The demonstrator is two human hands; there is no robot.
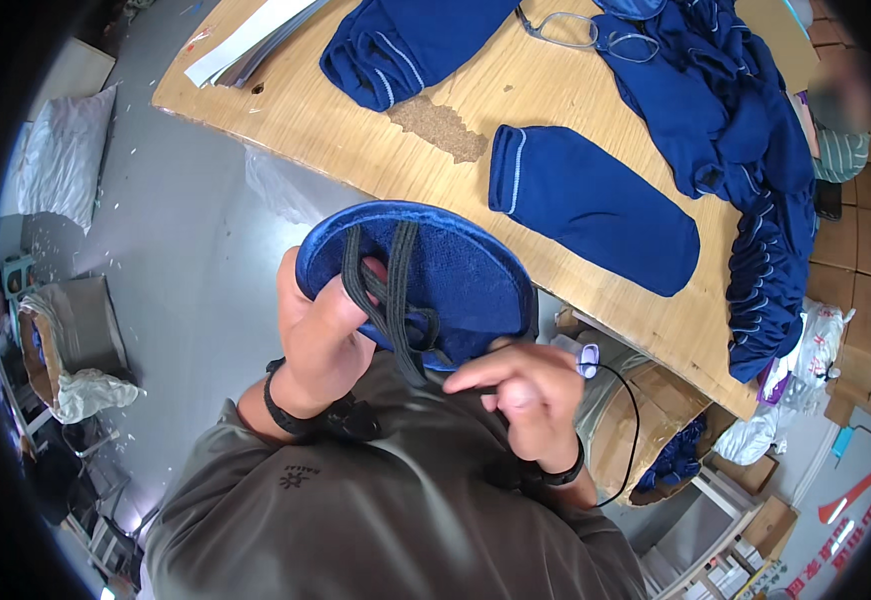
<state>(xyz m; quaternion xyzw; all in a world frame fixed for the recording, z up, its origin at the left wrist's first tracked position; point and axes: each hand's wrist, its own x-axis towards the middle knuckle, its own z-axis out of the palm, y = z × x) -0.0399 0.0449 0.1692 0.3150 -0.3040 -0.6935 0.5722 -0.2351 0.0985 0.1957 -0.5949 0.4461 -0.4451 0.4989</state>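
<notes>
My left hand (pixel 321 320) grips a blue padded oval piece with dark elastic straps (pixel 476 270). Its thumb reaches under the straps, and its other fingers are mostly hidden behind the piece. The straps hang in loops across the plush inner side. Beside the lower right edge is my right hand (pixel 526 395), its index finger stretched toward the lower end of the straps and the other fingers curled. I see nothing held in it; whether it touches the edge I cannot tell.
On the wooden table (pixel 296 120) lie a flat blue fabric sleeve (pixel 596 210), a folded blue fabric stack (pixel 411 50), a heap of blue fabric (pixel 726 120) and eyeglasses (pixel 581 35). Below stands a cardboard box (pixel 646 410) holding blue cloth. A person (pixel 841 120) is at the far right.
</notes>
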